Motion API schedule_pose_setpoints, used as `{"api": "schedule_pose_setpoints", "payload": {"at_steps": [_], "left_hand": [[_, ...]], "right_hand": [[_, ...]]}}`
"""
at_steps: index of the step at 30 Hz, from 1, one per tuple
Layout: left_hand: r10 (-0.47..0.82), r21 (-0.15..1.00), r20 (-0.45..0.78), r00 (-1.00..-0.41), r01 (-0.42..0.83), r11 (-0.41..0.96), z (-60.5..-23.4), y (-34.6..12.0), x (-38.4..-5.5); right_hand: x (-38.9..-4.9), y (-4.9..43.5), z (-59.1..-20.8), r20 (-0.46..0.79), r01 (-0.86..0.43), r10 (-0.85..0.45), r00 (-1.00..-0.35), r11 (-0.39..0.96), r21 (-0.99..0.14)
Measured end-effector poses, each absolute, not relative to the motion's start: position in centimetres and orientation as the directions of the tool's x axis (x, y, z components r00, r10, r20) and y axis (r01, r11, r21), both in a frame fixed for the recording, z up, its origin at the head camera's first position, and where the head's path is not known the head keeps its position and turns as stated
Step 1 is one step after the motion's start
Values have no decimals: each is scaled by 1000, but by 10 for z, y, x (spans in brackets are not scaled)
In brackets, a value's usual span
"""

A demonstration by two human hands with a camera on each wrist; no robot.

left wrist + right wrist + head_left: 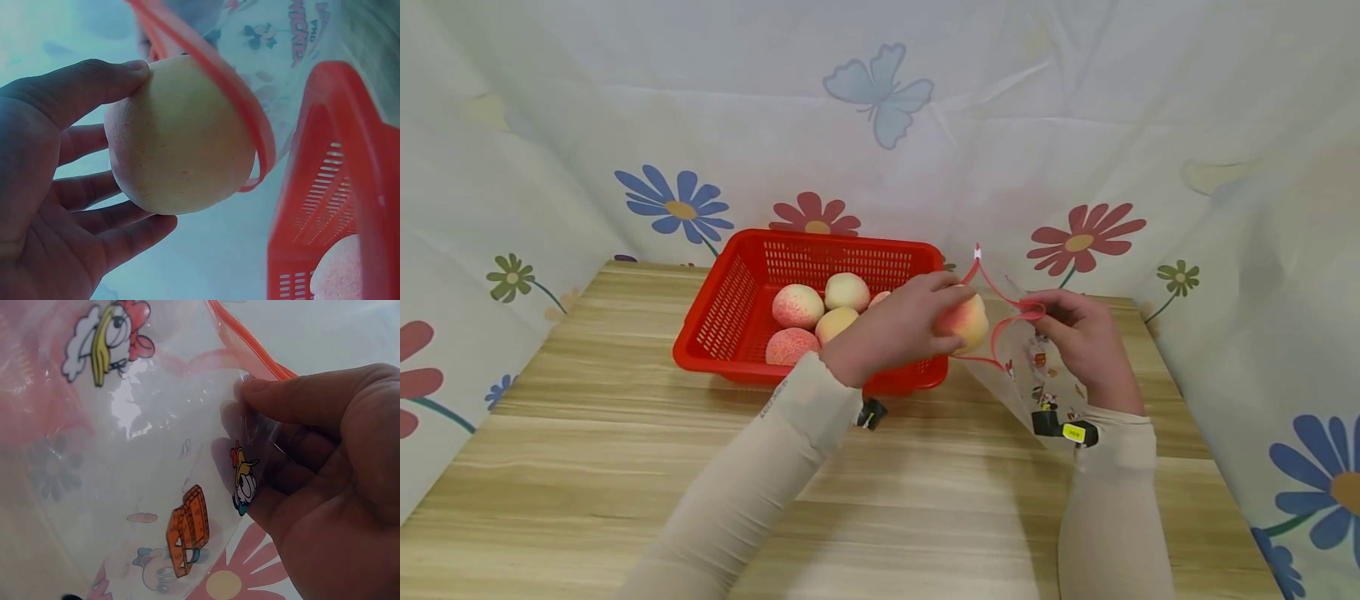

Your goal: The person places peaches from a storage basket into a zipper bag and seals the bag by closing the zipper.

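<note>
My left hand [910,321] grips a pale yellow and pink peach [967,323] between thumb and fingers, at the mouth of a clear zip bag. In the left wrist view the bag's red zip edge [244,112] curves across the front of the peach [181,137]. My right hand [1086,342] pinches the bag's top edge near one corner, holding the mouth apart. Cartoon prints show on the bag's clear side [156,456] in the right wrist view, and the bag hangs down with its lower part over the table.
A red plastic basket [700,354] stands left of the bag, partly behind my left forearm. Several peaches [797,306] lie in it. The wooden table [587,467] is backed by a flowered curtain [737,108]. A white zip slider [977,252] sits at the bag's far end.
</note>
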State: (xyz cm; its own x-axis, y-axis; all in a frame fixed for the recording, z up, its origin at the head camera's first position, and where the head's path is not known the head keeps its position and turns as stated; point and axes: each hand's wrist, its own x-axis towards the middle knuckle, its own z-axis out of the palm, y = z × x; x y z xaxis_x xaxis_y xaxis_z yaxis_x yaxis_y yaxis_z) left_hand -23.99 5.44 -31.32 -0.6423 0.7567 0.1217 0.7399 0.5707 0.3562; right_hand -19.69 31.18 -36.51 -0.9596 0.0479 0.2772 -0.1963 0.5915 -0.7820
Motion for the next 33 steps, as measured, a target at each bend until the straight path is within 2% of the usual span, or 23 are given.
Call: {"api": "schedule_pose_setpoints", "payload": {"at_steps": [12, 21, 26, 33], "left_hand": [[785, 251, 126, -606, 785, 566, -323, 62, -239], [769, 371, 118, -628, 747, 552, -327, 63, -239], [758, 364, 106, -643, 735, 572, -329, 61, -239], [738, 364, 80, -670, 709, 604, -332, 58, -243]], "right_hand": [[-196, 308, -364, 308, -226, 37, -951, 599, -768], [-195, 310, -362, 347, -263, 50, -937, 552, -791], [-195, 311, -363, 384, -273, 100, -918, 545, -793], [-194, 311, -359, 442, -293, 239, -865, 474, -830]]}}
